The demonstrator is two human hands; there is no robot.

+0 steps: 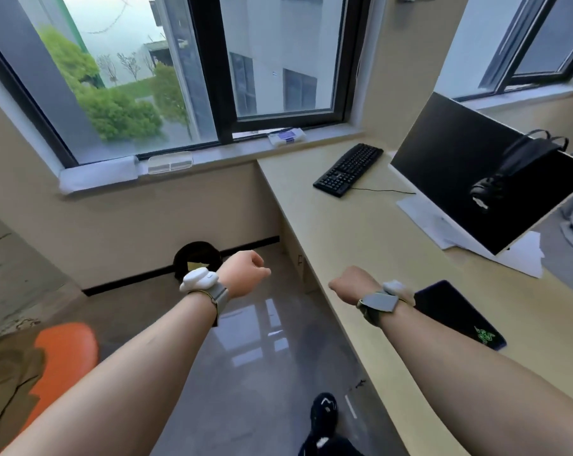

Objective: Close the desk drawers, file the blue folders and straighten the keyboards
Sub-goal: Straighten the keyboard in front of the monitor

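The black, full-size computer keyboard (348, 169) lies in the upper right of the frame on the pale beige laminate desk (360, 232), set at a slant to the desk's edge, its thin black cable trailing rightward toward the foot of the black flat monitor (476, 179). A black headset (512, 169) hangs over the monitor's upper edge, and white paper sheets (525, 258) lie under and beside its base. Lower on the desk, at right centre, a dark mouse mat with a green logo (459, 315) sits by the right wrist. Both arms reach forward at mid-frame: the left hand (245, 273) over the glossy grey floor (252, 357), the right hand (352, 284) at the desk's front edge, each with fingers curled under into a fist and holding nothing. Across the top runs a dark-framed window (212, 70) with a pale sill (212, 153). An orange chair seat (64, 353) shows lower left, a black shoe (324, 411) at bottom centre.
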